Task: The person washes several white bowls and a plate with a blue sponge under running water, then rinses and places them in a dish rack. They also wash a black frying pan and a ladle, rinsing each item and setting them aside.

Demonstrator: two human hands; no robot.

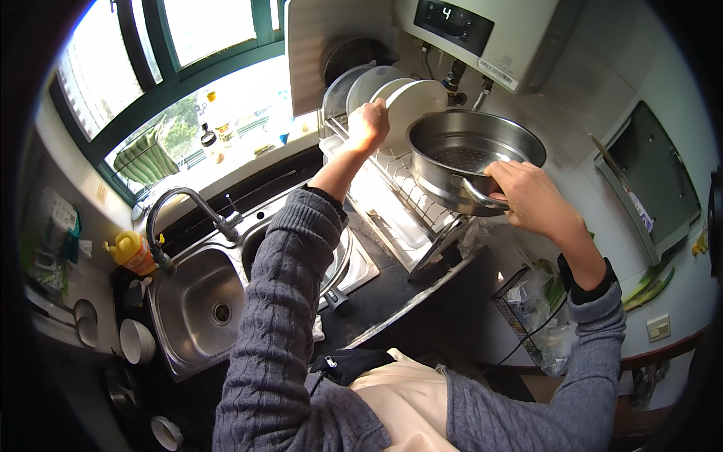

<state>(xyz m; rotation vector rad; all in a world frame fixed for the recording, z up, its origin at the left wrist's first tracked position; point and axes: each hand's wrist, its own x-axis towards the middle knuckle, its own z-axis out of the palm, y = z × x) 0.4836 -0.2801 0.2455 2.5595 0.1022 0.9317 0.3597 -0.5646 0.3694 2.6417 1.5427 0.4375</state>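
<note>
My right hand [522, 195] grips the loop handle on the near side of a stainless steel steamer pot [429, 175] with a perforated bottom, over the right end of a wire dish rack [390, 161]. My left hand [370, 125] is at the edge of the upright white plates [415, 107] at the back of the rack; whether its fingers hold a plate or the rack wire, I cannot tell. More plates and a dark pan stand behind them. A glass lid with a black handle [337, 299] lies partly hidden under my left sleeve.
A double steel sink [195, 299] with a curved faucet [186, 195] is at the left, beside a yellow bottle [131, 251] and a white bowl [137, 340]. A water heater [508, 34] hangs above. A black wire basket [517, 308] with plastic bags stands at the right.
</note>
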